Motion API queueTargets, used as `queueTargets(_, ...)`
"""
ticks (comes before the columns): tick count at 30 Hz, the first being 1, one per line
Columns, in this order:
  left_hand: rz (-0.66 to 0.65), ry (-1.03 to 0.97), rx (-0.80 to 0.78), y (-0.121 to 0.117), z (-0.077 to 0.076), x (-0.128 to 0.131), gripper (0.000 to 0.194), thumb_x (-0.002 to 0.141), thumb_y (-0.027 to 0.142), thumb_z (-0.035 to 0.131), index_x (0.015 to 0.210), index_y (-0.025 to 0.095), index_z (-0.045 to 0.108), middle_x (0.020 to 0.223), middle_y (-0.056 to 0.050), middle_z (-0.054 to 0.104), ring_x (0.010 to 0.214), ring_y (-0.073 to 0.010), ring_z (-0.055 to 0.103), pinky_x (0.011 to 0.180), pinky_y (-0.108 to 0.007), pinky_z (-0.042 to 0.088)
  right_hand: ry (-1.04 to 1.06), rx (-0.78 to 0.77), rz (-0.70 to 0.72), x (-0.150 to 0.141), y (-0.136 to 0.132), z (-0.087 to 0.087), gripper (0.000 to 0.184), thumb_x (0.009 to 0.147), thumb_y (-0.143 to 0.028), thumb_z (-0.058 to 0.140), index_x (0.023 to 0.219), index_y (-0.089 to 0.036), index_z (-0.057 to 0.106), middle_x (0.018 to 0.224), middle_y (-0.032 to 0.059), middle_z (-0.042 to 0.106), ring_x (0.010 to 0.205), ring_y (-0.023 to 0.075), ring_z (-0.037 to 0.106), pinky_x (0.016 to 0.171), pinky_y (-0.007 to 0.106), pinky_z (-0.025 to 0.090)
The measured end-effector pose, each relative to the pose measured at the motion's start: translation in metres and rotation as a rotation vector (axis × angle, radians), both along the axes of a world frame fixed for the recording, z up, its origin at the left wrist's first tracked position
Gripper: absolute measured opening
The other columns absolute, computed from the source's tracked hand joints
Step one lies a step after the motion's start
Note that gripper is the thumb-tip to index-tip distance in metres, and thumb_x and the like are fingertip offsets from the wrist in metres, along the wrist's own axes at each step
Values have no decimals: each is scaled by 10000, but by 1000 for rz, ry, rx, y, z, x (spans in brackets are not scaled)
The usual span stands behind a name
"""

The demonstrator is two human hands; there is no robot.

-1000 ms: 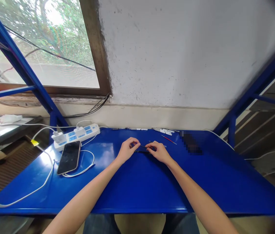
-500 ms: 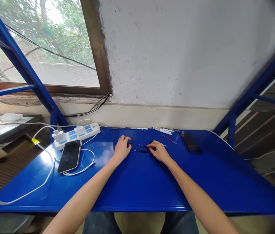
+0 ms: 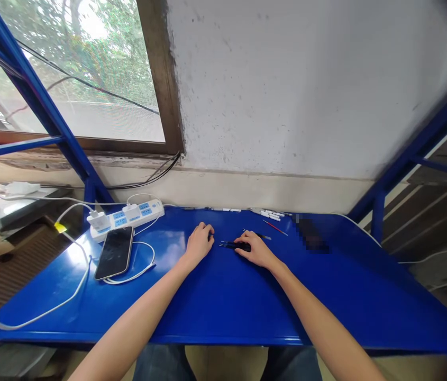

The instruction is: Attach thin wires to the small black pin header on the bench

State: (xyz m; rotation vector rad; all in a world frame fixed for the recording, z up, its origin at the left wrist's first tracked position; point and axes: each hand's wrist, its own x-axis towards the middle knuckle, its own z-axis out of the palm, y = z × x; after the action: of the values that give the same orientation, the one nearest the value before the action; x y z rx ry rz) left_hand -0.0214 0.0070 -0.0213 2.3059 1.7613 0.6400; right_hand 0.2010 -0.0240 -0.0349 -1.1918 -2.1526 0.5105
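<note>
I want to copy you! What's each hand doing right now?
Left hand: closed, palm down, nothing showing in it.
Right hand: fingers curled over a thin black tool; cannot tell if it grips.

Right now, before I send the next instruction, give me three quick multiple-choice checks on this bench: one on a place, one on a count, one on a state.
1. Where does the smartphone lie?
A. On the windowsill
B. On the blue metal table, left of the hands
C. Under the right hand

2. How many white chargers are plugged into the power strip?
A. One
B. Four
C. Two

3. What is the right hand doing?
A. Lifted clear of the table
B. Resting on a slim black tool
C. Holding the smartphone

1: B, it lies flat on the tabletop beside a white cable.
2: C, two chargers stand side by side in the strip.
3: B, the hand lies low over the tool's end.
</note>
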Motion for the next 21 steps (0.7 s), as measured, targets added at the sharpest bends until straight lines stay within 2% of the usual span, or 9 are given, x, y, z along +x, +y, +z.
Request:
queueTargets(7, -11, 16, -2, 2, -2, -2, 110, 844, 153, 497, 873, 195, 595, 937, -56, 543, 846, -190, 567, 672, -274, 399, 2, -7, 7, 0, 2, -3, 172, 803, -121, 601, 947, -184, 672, 871, 40, 582, 859, 174, 537, 822, 328, 442)
queueTargets(13, -60, 6, 16, 5, -8, -2, 130, 874, 129, 450, 858, 175, 572, 938, -77, 544, 913, -211, 545, 767, -303, 417, 18, 5, -6, 1, 0, 0, 190, 835, -204, 595, 1010, -211, 669, 857, 33, 584, 846, 172, 536, 818, 330, 433)
queueTargets(16, -79, -8, 34, 5, -10, -1, 136, 883, 126, 428, 849, 172, 551, 935, -81, 545, 904, -213, 534, 777, -313, 420, 55, 51, -107, 7, 4, 1, 194, 865, -232, 542, 1015, -213, 663, 864, 40, 584, 847, 178, 533, 796, 325, 438)
queueTargets(21, -124, -64, 91, 4, -9, 1, 120, 877, 119, 420, 851, 183, 519, 907, -71, 554, 863, -203, 533, 754, -311, 421, 54, 144, -395, 24, 16, -6, 191, 817, -166, 502, 911, -190, 667, 815, 49, 562, 829, 195, 533, 767, 320, 448)
